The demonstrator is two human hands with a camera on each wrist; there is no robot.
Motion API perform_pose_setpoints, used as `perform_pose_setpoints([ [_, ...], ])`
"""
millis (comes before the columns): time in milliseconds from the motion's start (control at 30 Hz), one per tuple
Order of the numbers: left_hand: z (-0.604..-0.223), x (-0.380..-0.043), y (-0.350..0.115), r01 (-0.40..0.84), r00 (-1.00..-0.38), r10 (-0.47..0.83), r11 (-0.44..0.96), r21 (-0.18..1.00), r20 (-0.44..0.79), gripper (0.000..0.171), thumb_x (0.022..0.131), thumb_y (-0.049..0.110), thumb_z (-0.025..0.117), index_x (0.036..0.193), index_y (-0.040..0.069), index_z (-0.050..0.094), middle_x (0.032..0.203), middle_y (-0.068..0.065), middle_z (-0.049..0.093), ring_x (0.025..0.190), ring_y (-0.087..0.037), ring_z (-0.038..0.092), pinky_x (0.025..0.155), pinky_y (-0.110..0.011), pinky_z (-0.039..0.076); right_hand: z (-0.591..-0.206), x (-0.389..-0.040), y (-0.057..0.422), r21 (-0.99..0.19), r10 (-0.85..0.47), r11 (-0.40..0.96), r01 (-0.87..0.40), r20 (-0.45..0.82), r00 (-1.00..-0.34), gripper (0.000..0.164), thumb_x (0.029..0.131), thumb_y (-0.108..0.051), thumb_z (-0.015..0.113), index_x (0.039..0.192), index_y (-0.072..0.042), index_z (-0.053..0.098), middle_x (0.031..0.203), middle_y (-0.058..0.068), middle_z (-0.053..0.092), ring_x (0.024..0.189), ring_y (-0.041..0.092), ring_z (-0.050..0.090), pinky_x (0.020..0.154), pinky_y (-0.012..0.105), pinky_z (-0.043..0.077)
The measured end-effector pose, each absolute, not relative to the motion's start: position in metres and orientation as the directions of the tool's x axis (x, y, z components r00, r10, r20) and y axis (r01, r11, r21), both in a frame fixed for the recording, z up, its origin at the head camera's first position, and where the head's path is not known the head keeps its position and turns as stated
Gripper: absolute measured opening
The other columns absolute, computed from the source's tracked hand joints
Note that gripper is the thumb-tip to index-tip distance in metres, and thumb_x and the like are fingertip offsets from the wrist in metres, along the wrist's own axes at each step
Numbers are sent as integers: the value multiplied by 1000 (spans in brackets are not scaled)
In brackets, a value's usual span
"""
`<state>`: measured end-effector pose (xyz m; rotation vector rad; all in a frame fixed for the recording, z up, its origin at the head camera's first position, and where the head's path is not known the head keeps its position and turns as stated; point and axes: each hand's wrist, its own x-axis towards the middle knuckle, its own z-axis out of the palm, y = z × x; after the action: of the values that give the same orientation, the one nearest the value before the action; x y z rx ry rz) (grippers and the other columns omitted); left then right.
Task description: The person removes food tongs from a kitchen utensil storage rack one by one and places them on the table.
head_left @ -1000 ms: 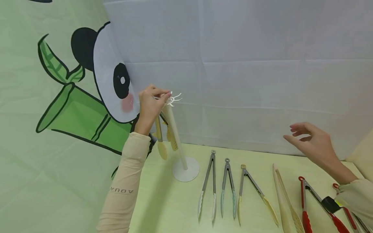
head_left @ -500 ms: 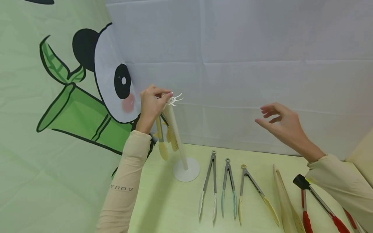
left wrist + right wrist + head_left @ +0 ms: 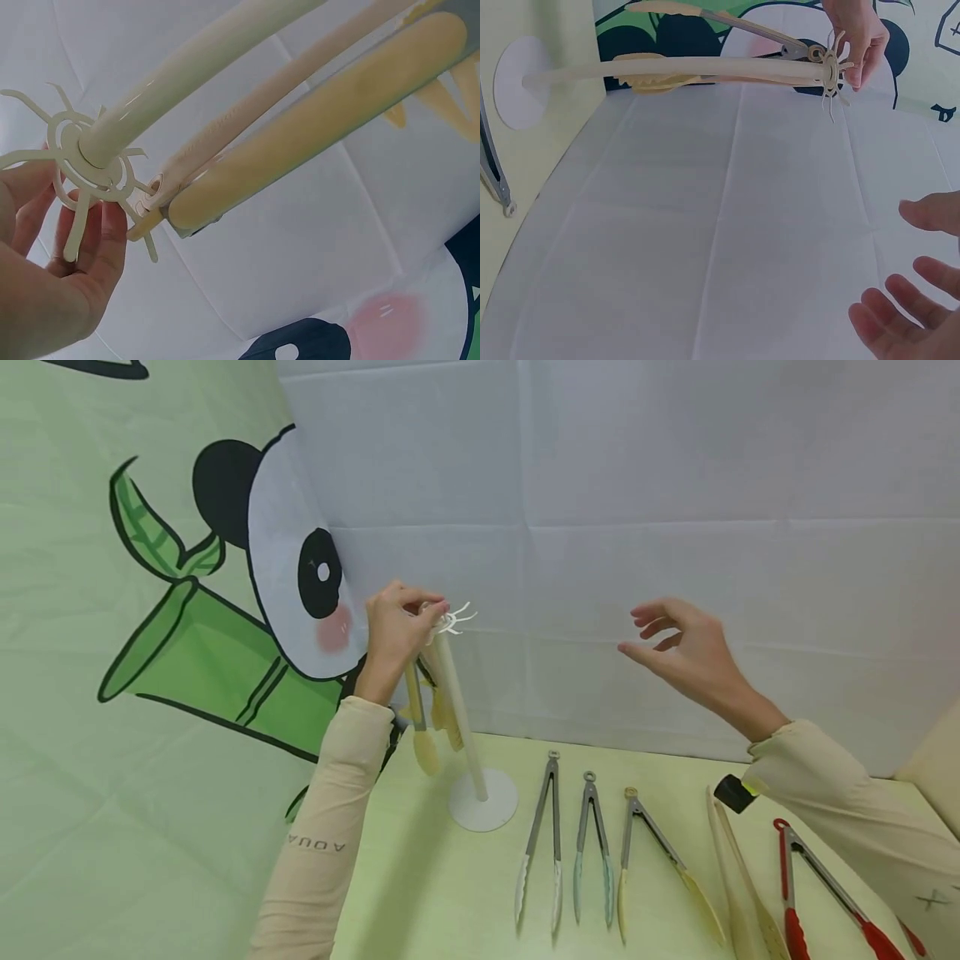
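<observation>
My left hand [image 3: 397, 631] pinches the hooked ring [image 3: 75, 161] at the top of a cream utensil stand [image 3: 461, 718]. In the left wrist view, its fingers and thumb lie around the ring's edge. From the ring hang yellow tongs [image 3: 322, 120] and a beige utensil [image 3: 259, 105], whose kind I cannot tell. My right hand [image 3: 686, 647] hovers in the air to the right of the stand, fingers loosely curved and apart, holding nothing. The right wrist view shows its spread fingertips [image 3: 870, 319], well away from the stand.
On the pale table lie white-tipped tongs [image 3: 551, 827], teal-tipped tongs [image 3: 590, 827], yellow-tipped tongs [image 3: 660, 843], wooden tongs [image 3: 727, 868] and red tongs [image 3: 825, 877], partly under the right sleeve. A white cloth [image 3: 637, 485] hangs behind; a panda-print cloth [image 3: 172, 635] is at left.
My right hand has moved left and upward, toward the stand, with its fingers still loosely curved. The left hand keeps its hold on the ring.
</observation>
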<state>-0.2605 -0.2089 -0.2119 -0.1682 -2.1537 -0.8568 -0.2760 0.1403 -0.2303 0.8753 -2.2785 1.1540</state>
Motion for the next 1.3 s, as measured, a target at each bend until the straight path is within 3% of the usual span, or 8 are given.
perform_pose_setpoints([
  [300,-213,-259,-211,388,-688,-130,766,513,714,18,77,22,67,89,9,71,75,-5,50,72,-17,47,65,-28,37,-220,-284,114,-538,-371,416,-733,635,-677,42,73,-26,70,110,-12,57,101,-1,56,86,15,53,71,34,46],
  [500,-215,-256,-215,384,-722,-98,766,515,685,27,78,28,66,100,12,68,92,-9,54,87,-22,47,71,-33,41,-211,-286,97,-540,-391,389,-746,637,-665,42,73,-25,71,110,-11,57,100,1,56,86,17,53,71,35,46],
  [700,-219,-252,-226,370,-736,-136,740,562,663,37,78,35,64,112,20,62,110,-2,52,98,-16,46,80,-35,41,-203,-284,82,-536,-412,382,-753,631,-658,43,73,-27,70,110,-11,56,101,1,56,87,17,53,71,33,46],
  [1067,-230,-242,-250,397,-760,-154,659,639,631,46,75,38,66,118,24,56,113,4,53,99,-13,49,79,-33,44,-189,-282,53,-492,-444,358,-794,658,-608,41,72,-27,71,108,-14,57,97,1,55,82,14,53,67,30,46],
  [1300,-230,-231,-252,426,-789,-134,585,690,600,47,76,27,68,120,18,54,117,0,53,102,-18,49,83,-38,44,-184,-283,37,-478,-452,346,-807,669,-590,39,71,-25,72,106,-16,59,95,-1,54,80,12,53,65,27,45],
])
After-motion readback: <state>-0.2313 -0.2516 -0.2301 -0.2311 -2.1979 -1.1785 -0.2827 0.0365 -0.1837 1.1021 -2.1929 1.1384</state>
